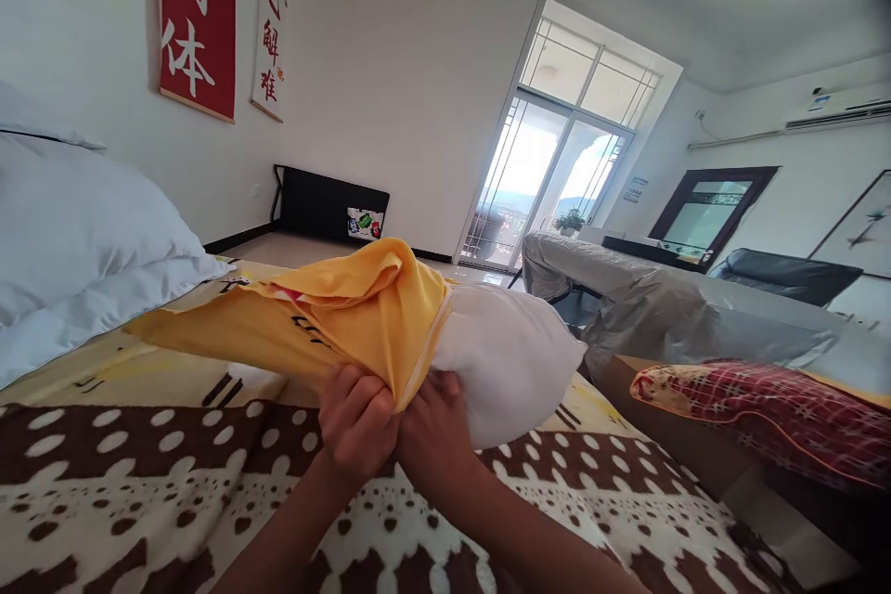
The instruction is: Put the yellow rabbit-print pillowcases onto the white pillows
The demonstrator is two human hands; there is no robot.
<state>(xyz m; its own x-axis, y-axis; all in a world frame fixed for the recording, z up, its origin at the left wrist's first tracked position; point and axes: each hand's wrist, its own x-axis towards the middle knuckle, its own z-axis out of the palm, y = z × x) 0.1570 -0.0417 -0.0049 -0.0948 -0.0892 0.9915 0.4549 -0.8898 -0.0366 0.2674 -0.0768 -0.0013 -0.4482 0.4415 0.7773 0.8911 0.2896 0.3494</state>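
Both forearms reach over the patterned bedspread [139, 483]; left hand [356, 422] and right hand [435, 432] are each clenched on the yellow pillowcase [334, 316], its white pillow [508, 362] half-sheathed, resting on the bed.

Head-worn view, close above the hands [396, 432], across the bed [139, 501] toward the balcony door [539, 181].

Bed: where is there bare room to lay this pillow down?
The widest bare blanket lies left of the left hand, in front of the white duvet. A narrower strip runs right of the right hand, toward the red cushion. The middle is crowded by the pillow and yellow pillowcase.
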